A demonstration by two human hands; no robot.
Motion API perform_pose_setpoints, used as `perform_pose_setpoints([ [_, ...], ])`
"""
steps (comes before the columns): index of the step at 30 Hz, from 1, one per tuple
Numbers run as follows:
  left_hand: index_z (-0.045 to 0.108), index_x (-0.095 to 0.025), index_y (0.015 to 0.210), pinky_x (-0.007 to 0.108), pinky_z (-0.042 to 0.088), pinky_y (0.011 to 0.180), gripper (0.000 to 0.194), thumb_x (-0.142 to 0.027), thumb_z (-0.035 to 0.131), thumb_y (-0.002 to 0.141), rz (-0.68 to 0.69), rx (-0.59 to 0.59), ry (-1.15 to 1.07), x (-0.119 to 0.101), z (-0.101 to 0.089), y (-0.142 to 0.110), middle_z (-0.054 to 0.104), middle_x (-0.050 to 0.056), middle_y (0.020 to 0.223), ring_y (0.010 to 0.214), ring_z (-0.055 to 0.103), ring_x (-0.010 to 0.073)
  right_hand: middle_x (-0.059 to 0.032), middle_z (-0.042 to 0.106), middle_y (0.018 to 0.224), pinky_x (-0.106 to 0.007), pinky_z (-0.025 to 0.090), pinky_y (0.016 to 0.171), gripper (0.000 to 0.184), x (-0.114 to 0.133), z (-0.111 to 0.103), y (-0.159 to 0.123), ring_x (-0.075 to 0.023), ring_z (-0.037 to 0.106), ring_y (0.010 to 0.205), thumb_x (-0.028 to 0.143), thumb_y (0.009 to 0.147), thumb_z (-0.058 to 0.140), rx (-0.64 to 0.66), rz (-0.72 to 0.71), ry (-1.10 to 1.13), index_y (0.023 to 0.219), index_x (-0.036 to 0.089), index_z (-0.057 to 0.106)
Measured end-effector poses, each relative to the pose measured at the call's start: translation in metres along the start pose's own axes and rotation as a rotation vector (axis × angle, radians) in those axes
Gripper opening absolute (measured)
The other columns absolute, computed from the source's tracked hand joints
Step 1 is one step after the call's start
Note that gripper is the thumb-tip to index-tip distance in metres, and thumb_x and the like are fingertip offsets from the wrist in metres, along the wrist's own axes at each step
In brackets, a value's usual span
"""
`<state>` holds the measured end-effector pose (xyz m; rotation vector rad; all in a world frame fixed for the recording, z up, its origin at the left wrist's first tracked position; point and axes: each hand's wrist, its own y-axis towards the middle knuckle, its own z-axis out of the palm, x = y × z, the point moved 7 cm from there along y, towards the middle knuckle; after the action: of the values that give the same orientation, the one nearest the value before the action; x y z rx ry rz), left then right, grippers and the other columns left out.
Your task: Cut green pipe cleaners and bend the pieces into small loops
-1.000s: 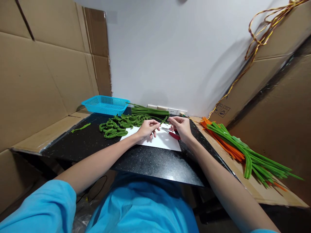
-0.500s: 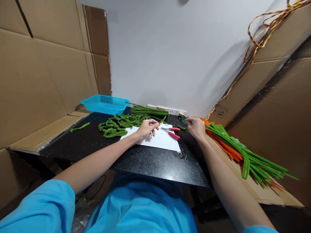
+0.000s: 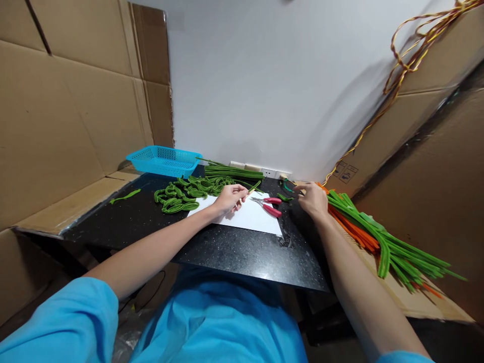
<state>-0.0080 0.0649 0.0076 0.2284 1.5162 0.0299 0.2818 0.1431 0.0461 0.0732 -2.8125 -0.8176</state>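
My left hand (image 3: 231,198) is closed in a pinch over the white sheet (image 3: 242,222), holding a short green pipe cleaner (image 3: 255,186). A pale tip shows by the fingertips. Just right of it, pliers with red handles (image 3: 272,205) lie on the sheet, jaws toward my left hand. My right hand (image 3: 313,199) is over the table's right side, beside a small green piece (image 3: 284,197) and a green loop (image 3: 287,185). Its fingers are bent together; whatever they hold is hidden. Coiled green pipe cleaner shapes (image 3: 176,197) lie left of the sheet.
A bundle of straight dark green pipe cleaners (image 3: 234,173) lies at the back by the wall socket (image 3: 267,173). A blue basket (image 3: 164,166) stands at back left. Bright green pipe cleaners (image 3: 378,237) and orange ones (image 3: 355,229) lie on cardboard at right. Cardboard walls (image 3: 68,111) flank the table.
My right hand has shifted slightly right, away from the small green piece, and more of the green loop shows. My left hand keeps its pinch in nearly the same place.
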Motion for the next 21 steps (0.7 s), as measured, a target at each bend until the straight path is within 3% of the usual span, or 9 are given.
perform_pose_setpoints([
  [4,0.057,-0.014,0.084,0.017,0.024,0.029,0.015,-0.016,0.053,0.098,-0.015,-0.022,-0.007,0.001,0.0,0.0,0.053,-0.004,0.064,0.036,0.044,0.0035,-0.0157,0.076,0.079,-0.036,0.049,0.07,0.028,-0.008,-0.004,0.001,-0.0305,0.071,0.078,0.042,0.086,0.068,-0.045,0.111,0.031,0.082,0.018,0.082],
  [8,0.052,-0.016,0.08,0.017,0.023,0.028,0.022,-0.021,0.05,0.101,-0.031,0.002,-0.034,0.003,0.002,0.001,0.054,-0.003,0.065,0.035,0.044,0.0037,-0.0126,0.077,0.096,-0.033,0.051,0.079,0.024,0.004,-0.009,0.001,-0.0255,0.071,0.085,0.024,0.085,0.062,-0.103,-0.029,0.159,0.096,0.02,0.083],
  [10,0.051,-0.016,0.079,0.016,0.024,0.029,0.024,-0.023,0.05,0.102,-0.027,0.015,-0.037,0.003,0.003,0.001,0.054,-0.003,0.066,0.035,0.045,0.0036,-0.0113,0.077,0.1,-0.033,0.051,0.079,0.024,0.006,-0.011,0.0,-0.025,0.071,0.086,0.025,0.083,0.064,-0.115,-0.033,0.171,0.098,0.022,0.083],
  [14,0.05,-0.016,0.078,0.015,0.025,0.029,0.025,-0.026,0.05,0.102,-0.019,0.03,-0.042,0.004,0.003,0.001,0.054,-0.003,0.067,0.036,0.045,0.0038,-0.0159,0.076,0.079,-0.033,0.046,0.068,0.031,0.004,-0.012,-0.002,-0.0282,0.07,0.074,0.041,0.088,0.064,-0.117,0.072,0.116,0.084,0.017,0.082],
  [18,0.048,-0.017,0.076,0.015,0.024,0.03,0.029,-0.03,0.051,0.102,-0.025,0.044,-0.055,0.004,0.003,0.001,0.054,-0.003,0.066,0.037,0.045,0.004,-0.0176,0.073,0.071,-0.033,0.042,0.065,0.042,0.011,-0.007,-0.002,-0.0269,0.067,0.068,0.039,0.093,0.053,-0.067,0.034,0.092,0.068,0.015,0.077],
  [21,0.049,-0.017,0.077,0.015,0.023,0.03,0.029,-0.033,0.053,0.101,-0.039,0.052,-0.059,0.005,0.004,0.0,0.052,-0.003,0.064,0.036,0.044,0.0039,-0.0132,0.074,0.077,-0.033,0.045,0.072,0.029,0.021,-0.006,-0.003,-0.0257,0.066,0.075,0.032,0.087,0.056,-0.083,-0.071,0.154,0.076,0.017,0.077],
])
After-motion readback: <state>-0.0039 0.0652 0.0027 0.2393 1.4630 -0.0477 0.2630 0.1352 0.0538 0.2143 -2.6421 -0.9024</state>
